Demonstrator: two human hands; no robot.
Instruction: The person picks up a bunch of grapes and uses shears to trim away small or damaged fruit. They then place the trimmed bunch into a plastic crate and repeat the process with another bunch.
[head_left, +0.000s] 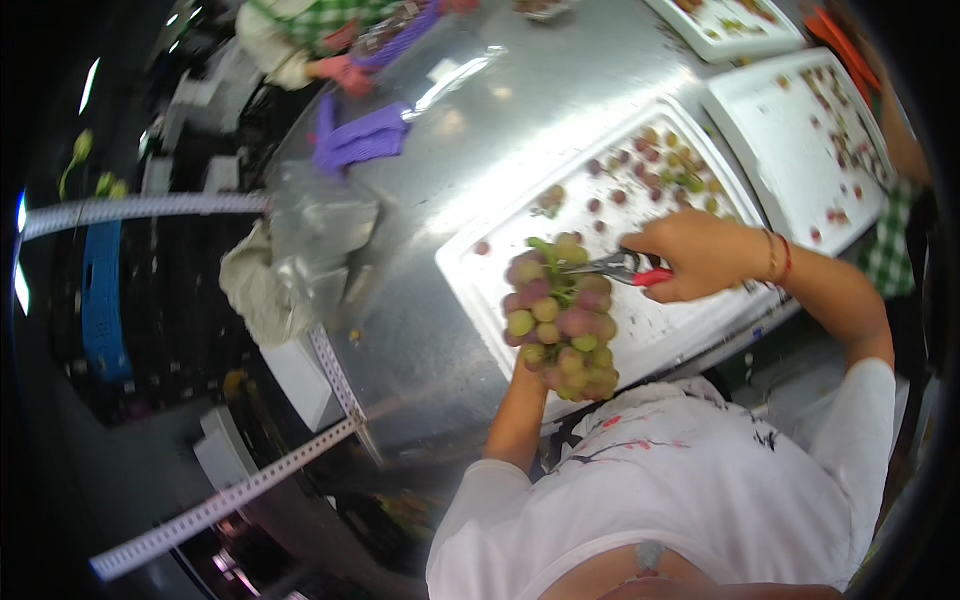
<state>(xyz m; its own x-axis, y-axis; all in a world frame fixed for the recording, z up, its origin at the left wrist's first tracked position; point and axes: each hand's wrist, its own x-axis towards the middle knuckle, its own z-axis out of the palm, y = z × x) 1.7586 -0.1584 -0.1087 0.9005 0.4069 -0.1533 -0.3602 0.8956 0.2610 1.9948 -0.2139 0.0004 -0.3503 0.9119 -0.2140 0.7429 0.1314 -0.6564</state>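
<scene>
A bunch of green and reddish-purple grapes (570, 330) is held up over a white foam tray (480, 289). Behind the bunch, my left hand (530, 373) supports it; the fingers are hidden and only the wrist edge and forearm show. My right hand (697, 251) grips small pruning snips (619, 266) with a red handle. The narrow blades reach in among the stems near the top of the bunch. Loose grapes (645, 165) and stem bits lie in the tray below, mostly toward its far side.
Two more foam trays (780, 165) (735, 49) with grape scraps stand to the right and beyond. Purple foam netting (367, 139) and clear plastic bags (322, 217) lie on the steel table (427, 330). Across it, a co-worker's pink-gloved hand (345, 73) touches purple-netted packaging (397, 34).
</scene>
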